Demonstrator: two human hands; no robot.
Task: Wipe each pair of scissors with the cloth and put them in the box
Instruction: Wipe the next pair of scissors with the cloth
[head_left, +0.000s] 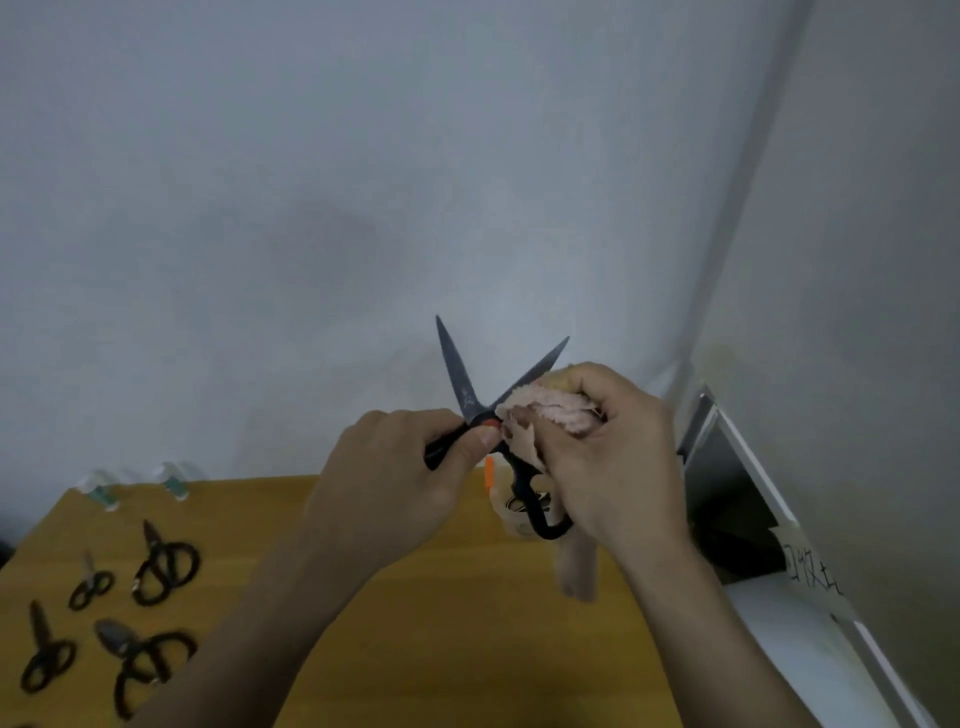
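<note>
Item in hand: open scissors (485, 415), black handles, orange pivot, held up in front of me above the yellow table (441, 623).

My left hand (395, 478) grips one handle, fingers curled round it, thumb pressed just beside the pivot. My right hand (608, 452) pinches the pink cloth (561, 410) bunched round the base of the right-hand blade, fingers folded over it; the second handle loop hangs below that hand, and a tail of cloth trails beneath.

Orientation: blades spread in a V, both tips pointing up and away from me toward the wall. The long axis runs roughly upright from the handles near my palms to the tips. The left blade leans slightly left, the right blade leans right.

Step, as I judge it: wiping the right blade. Best done by drawing the cloth from pivot to tip, keeping the fabric between fingers and edge, with the left grip steady so the blades do not snap together.

Remaining: other scissors (166, 564) lie on the table, well to the left of my left hand. The box I cannot place with certainty.
</note>
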